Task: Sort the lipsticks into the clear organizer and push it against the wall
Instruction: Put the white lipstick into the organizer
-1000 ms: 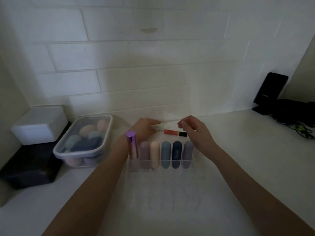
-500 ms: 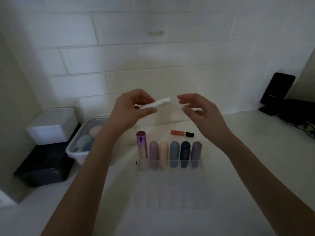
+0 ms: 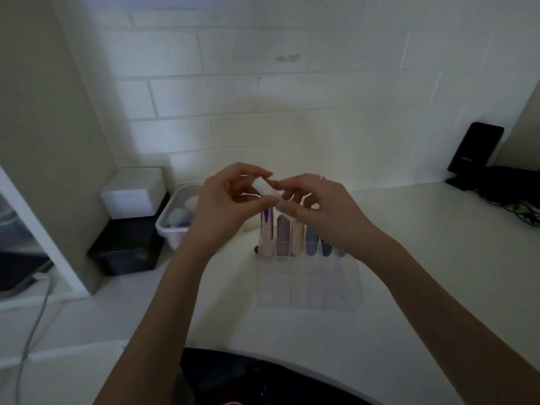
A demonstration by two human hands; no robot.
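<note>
Both hands meet above the clear organizer (image 3: 306, 287) on the white counter. My left hand (image 3: 225, 203) and my right hand (image 3: 315, 206) each pinch a white lipstick tube (image 3: 264, 190), held tilted between them. Several lipsticks stand in the organizer's back row: a shiny purple one (image 3: 267, 226), a mauve one (image 3: 282, 235), a cream one (image 3: 296, 238) and a blue one (image 3: 312, 244); others are partly hidden behind my right wrist. The organizer's front rows hold nothing. The orange lip gloss seen earlier is hidden behind my hands.
A clear tub of makeup sponges (image 3: 178, 220) sits left of the organizer, beside a white box (image 3: 131, 191) stacked on a black box (image 3: 128, 247). A black device (image 3: 473, 153) and dark cables lie at the back right. The tiled wall (image 3: 292, 97) stands behind.
My left hand lifted the white tube off the counter. My right hand came up and closed on its other end. The view has tilted down and pulled back.
</note>
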